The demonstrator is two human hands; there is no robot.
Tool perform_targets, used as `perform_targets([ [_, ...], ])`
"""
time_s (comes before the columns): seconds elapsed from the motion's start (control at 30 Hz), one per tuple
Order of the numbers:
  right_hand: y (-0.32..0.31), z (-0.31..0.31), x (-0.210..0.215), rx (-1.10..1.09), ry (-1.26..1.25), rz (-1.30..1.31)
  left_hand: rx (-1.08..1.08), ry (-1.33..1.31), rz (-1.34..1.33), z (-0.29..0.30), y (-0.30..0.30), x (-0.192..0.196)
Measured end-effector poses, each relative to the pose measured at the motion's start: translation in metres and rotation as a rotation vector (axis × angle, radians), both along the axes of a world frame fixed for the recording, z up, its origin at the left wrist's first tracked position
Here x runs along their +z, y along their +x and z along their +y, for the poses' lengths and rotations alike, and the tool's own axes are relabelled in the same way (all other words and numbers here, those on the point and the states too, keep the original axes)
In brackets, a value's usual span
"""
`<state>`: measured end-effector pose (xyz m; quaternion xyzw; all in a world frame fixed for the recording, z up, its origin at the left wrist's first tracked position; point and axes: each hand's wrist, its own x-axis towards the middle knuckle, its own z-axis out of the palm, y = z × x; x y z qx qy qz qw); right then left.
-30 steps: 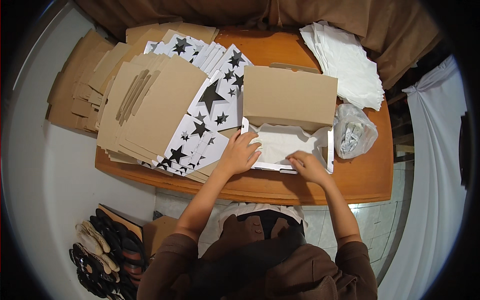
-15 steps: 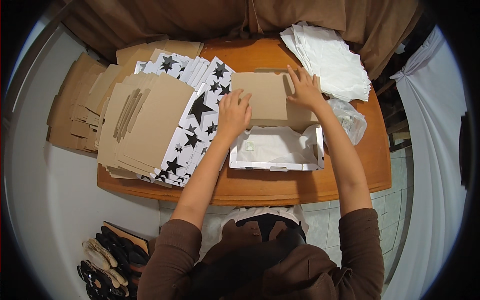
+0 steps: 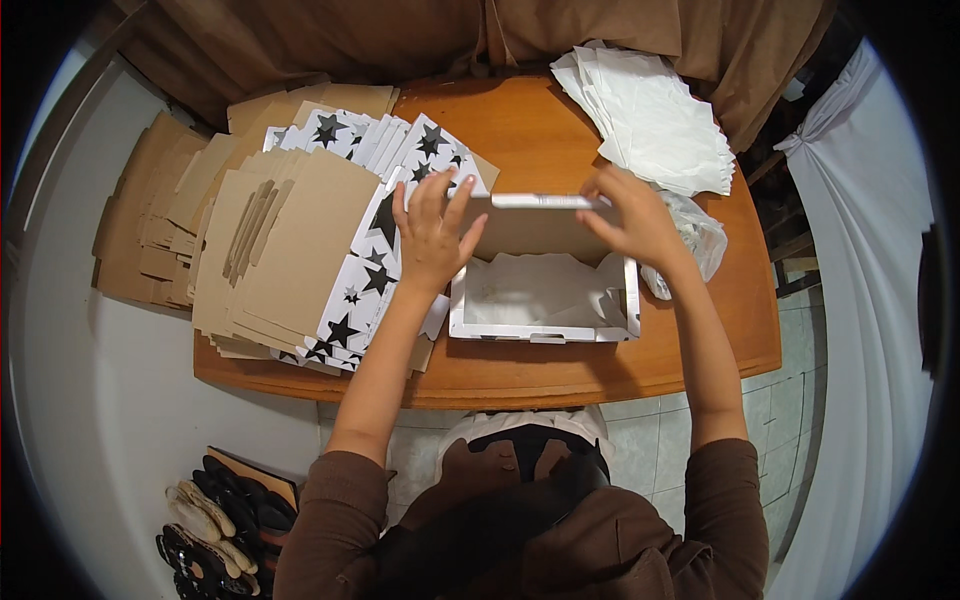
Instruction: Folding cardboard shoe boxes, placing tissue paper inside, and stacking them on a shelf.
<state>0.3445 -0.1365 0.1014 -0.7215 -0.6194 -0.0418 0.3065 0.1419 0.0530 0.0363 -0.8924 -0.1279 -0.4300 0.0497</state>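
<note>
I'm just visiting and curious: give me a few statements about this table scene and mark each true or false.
1. Both hands, left hand and right hand, are on the box lid. True.
2. The box holds white paper. True.
3. The white sheets lie at the near left corner of the table. False: they lie at the far right.
4. The star-printed flats are left of the box. True.
5. The shoes stand on the table. False: they are on the floor.
</note>
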Motion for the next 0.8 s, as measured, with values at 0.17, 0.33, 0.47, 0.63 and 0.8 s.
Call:
perform_targets([
  [0.17, -0.042, -0.048, -0.008, 0.101, -0.212, 0.019, -0.253, -0.075, 0.407, -0.013, -0.037, 0.006],
  [0.33, -0.062, -0.074, -0.044, 0.137, -0.252, 0.024, -0.338, 0.009, 0.354, -0.038, -0.058, -0.018],
  [0.47, -0.072, -0.081, -0.08, 0.103, -0.26, -0.104, -0.379, 0.012, 0.411, -0.049, -0.062, -0.041],
  [0.63, -0.079, -0.083, -0.103, 0.037, -0.22, -0.158, -0.413, -0.01, 0.463, -0.051, -0.063, -0.061],
  [0.8, -0.083, -0.083, -0.114, -0.004, -0.215, -0.19, -0.405, -0.068, 0.5, -0.052, -0.063, -0.068],
])
